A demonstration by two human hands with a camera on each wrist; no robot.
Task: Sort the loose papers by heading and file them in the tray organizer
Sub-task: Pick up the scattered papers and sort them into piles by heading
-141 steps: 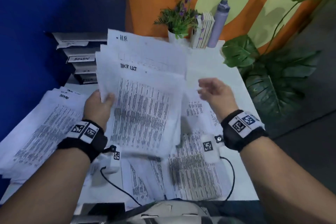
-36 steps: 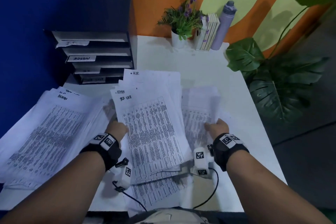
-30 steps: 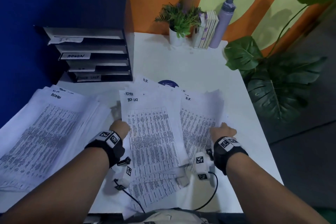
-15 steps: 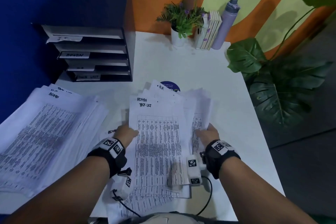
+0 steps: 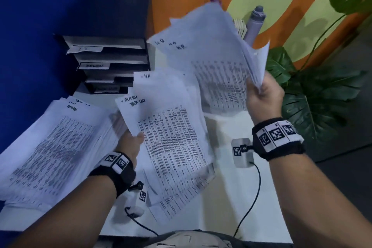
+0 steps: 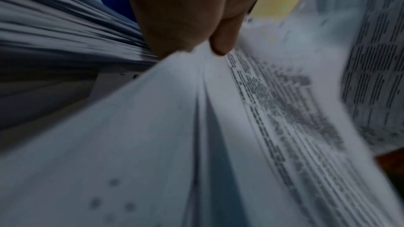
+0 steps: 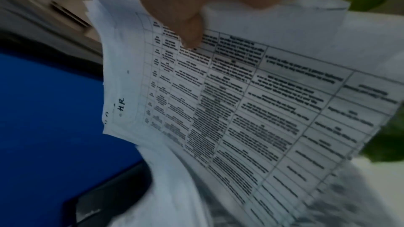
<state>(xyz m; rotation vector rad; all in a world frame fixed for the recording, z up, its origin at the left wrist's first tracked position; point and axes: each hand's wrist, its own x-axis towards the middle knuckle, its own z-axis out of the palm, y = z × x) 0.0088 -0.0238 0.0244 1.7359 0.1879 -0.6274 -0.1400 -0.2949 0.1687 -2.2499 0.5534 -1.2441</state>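
Two bundles are in my hands: my right hand [image 5: 263, 96] pinches a raised sheaf headed H.R. [image 5: 211, 62]; my left hand [image 5: 130, 143] grips a sheaf topped ADMIN [image 5: 171, 137] low over the desk [image 5: 227, 197]; a third pile [image 5: 54, 147] lies at left; the tray organizer [image 5: 108, 62] behind looks unfilled, so filing remains; its lower labels are too blurred to read.

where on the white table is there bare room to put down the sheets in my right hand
Bare white table shows on the near right, between the printed bundle in the left hand and the table's right edge. The right hand holds its HR-headed sheets above that side. The left is crowded: a thick paper stack lies before the black tray organizer.
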